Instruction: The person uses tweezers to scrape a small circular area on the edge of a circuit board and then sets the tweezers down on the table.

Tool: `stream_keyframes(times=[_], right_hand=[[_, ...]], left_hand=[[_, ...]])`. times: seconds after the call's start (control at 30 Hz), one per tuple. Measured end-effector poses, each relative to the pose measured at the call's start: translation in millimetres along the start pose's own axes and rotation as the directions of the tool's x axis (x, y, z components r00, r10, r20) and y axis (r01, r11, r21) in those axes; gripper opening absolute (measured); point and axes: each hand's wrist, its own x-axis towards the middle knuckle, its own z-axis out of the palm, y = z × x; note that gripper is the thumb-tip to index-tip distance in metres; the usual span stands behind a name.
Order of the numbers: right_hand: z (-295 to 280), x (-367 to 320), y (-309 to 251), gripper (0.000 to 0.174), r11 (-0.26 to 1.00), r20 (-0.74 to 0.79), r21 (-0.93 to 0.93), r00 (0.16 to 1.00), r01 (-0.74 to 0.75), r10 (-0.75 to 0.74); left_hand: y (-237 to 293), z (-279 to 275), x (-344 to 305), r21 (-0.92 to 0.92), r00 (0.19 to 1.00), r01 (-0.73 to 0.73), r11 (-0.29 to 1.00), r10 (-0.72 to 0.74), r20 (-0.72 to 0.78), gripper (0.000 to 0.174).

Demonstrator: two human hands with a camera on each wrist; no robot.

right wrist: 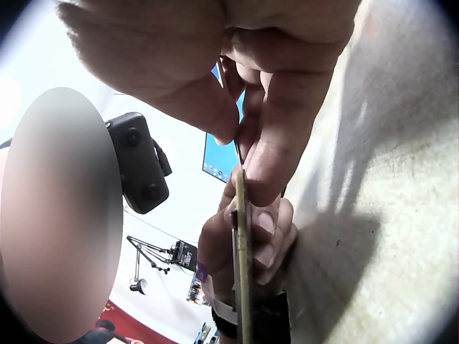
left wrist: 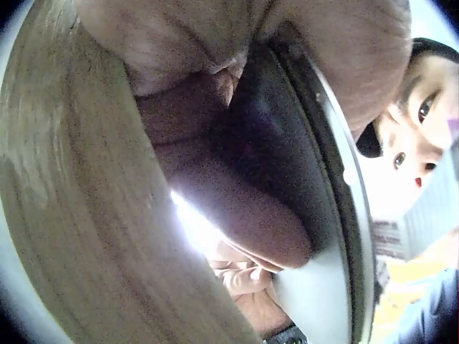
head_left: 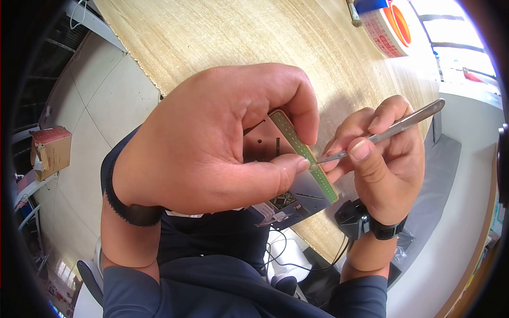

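We've got the flat, green-edged rectangular board [head_left: 290,135] between our hands — left hand [head_left: 212,143] gripping it, right hand [head_left: 391,161] pinching a slim silver metal tool [head_left: 408,122], tip at the green strip, handle toward 2 o'clock.

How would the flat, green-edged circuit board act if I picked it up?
The flat, green-edged circuit board is probably stiff, as its edge looks straight from the right wrist view. It's likely light for its width, being so thin. The small exposed parts on its face could be fragile.
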Motion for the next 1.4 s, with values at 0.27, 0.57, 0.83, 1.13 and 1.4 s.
stream_keyframes(times=[0.27, 0.57, 0.83, 1.13, 1.4], right_hand=[[2.5, -0.3, -1.2, 0.029, 1.000, -0.035, 0.005, 0.999, -0.012, 0.012], [0.4, 0.5, 0.2, 0.030, 1.000, -0.001, 0.020, 1.000, -0.017, 0.017], [1.7, -0.6, -0.9, 0.029, 0.998, -0.014, 0.033, 0.999, -0.050, 0.051], [1.6, -0.6, -0.5, 0.029, 0.999, -0.015, 0.020, 0.999, -0.031, 0.031], [1.1, 0.1, -0.9, 0.029, 1.000, -0.005, 0.009, 1.000, -0.010, 0.010]], left_hand=[[1.6, -0.5, -0.5, 0.019, 1.000, 0.016, 1.000, -0.016, 0.004, 0.023], [0.4, -1.3, -0.2, 0.034, 1.000, 0.005, 0.999, -0.005, 0.007, 0.024], [0.7, -0.4, -0.3, 0.015, 1.000, 0.014, 1.000, -0.014, -0.001, 0.023], [-1.4, 0.4, -0.9, 0.010, 1.000, -0.029, 1.000, 0.029, -0.011, 0.024], [-1.5, 0.9, -0.9, -0.003, 1.000, -0.027, 1.000, 0.027, -0.015, 0.024]])
